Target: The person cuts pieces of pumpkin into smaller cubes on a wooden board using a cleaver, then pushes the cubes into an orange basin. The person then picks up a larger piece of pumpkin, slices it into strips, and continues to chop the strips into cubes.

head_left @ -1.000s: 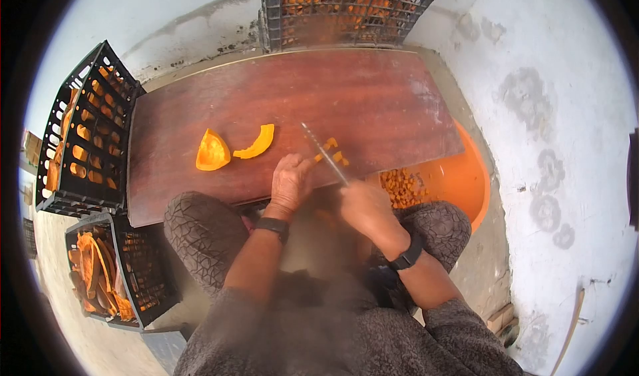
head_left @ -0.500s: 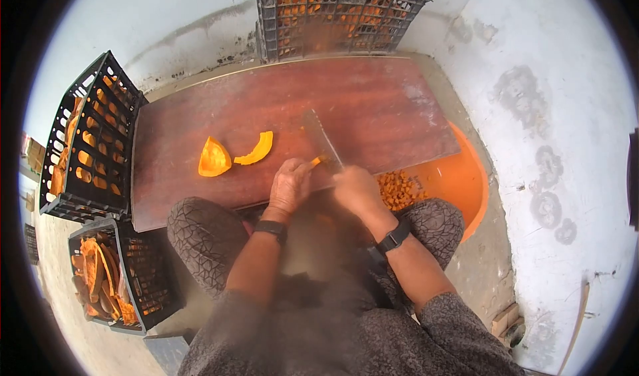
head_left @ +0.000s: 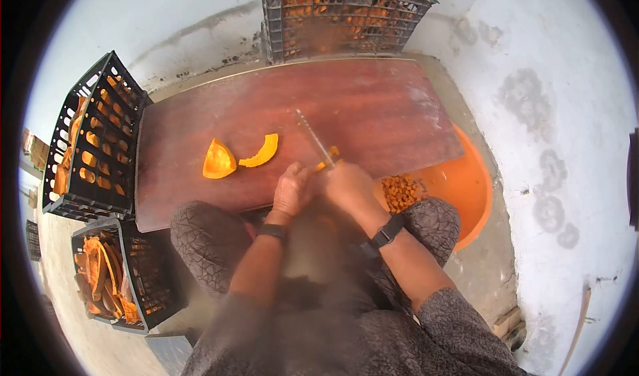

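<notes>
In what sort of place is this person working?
Probably a simple food-cutting room: a knife above a reddish board, crates of orange chunks, and a tub holding small pieces.

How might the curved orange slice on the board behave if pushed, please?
The curved orange slice would probably slide rather than roll, given its crescent shape. It looks fairly stiff, with crisp edges, and, being slim, may be light.

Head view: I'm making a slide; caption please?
Knife in right hand, left hand close by, pumpkin pieces on a reddish board.
</notes>
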Tool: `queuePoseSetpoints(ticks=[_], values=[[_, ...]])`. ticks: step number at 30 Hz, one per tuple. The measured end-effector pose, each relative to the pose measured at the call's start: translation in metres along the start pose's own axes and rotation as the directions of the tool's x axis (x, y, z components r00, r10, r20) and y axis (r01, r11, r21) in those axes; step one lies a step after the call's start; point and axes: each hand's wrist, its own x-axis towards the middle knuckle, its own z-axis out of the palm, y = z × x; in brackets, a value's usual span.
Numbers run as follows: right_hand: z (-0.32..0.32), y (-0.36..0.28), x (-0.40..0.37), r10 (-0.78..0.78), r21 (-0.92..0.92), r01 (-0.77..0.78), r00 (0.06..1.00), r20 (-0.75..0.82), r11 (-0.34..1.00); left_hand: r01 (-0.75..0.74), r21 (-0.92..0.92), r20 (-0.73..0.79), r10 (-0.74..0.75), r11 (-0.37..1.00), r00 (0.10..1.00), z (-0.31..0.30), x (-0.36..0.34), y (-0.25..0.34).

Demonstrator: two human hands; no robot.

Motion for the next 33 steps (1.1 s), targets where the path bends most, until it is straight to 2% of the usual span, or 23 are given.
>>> queuePoseSetpoints(ticks=[3, 7, 9, 10, 12, 15, 23, 28, 30, 33], values=[[0.005, 0.014, 0.002, -0.001, 0.087, 0.006, 0.998, -0.063, 0.996, 0.004, -0.015, -0.03, -0.005, 1.0, 1.0, 0.004, -0.003, -0.001], [-0.001, 0.022, -0.002, -0.025, 0.088, 0.036, 0.993, -0.117, 0.995, 0.03, -0.054, -0.016, -0.031, 0.998, 0.999, 0.0, 0.001, 0.008], [-0.008, 0.019, -0.013, 0.021, 0.076, -0.014, 0.996, -0.091, 0.997, 0.073, -0.043, -0.008, -0.073, 0.996, 0.997, 0.0, 0.002, 0.01], [-0.01, 0.019, -0.018, 0.02, 0.071, -0.014, 0.996, -0.087, 0.997, 0.039, -0.042, -0.024, -0.04, 0.998, 0.999, 0.001, 0.003, 0.009], [-0.013, 0.02, -0.026, -0.054, 0.024, 0.056, 0.996, -0.068, 0.998, 0.005, -0.043, -0.041, -0.007, 0.999, 0.999, 0.002, 0.004, 0.008], [-0.015, 0.018, -0.037, -0.041, -0.012, 0.041, 0.999, -0.025, 0.999, 0.049, -0.044, -0.068, -0.052, 0.998, 0.996, 0.003, 0.005, 0.008], [-0.03, 0.009, -0.054, -0.032, -0.062, 0.035, 0.998, 0.052, 0.997, 0.047, -0.072, -0.004, -0.047, 0.996, 0.999, -0.002, 0.004, 0.008], [-0.022, 0.007, -0.051, -0.037, -0.101, 0.046, 0.995, 0.091, 0.994, 0.035, -0.057, 0.007, -0.035, 0.998, 0.999, -0.001, 0.005, 0.006], [-0.014, 0.009, -0.045, -0.124, -0.141, 0.134, 0.989, 0.079, 0.981, 0.021, -0.047, 0.004, -0.02, 0.999, 1.0, 0.001, 0.004, 0.004], [-0.015, 0.002, -0.032, -0.081, -0.149, 0.096, 0.991, 0.103, 0.984, 0.01, -0.061, 0.006, -0.01, 0.998, 1.0, 0.0, 0.005, 0.004]])
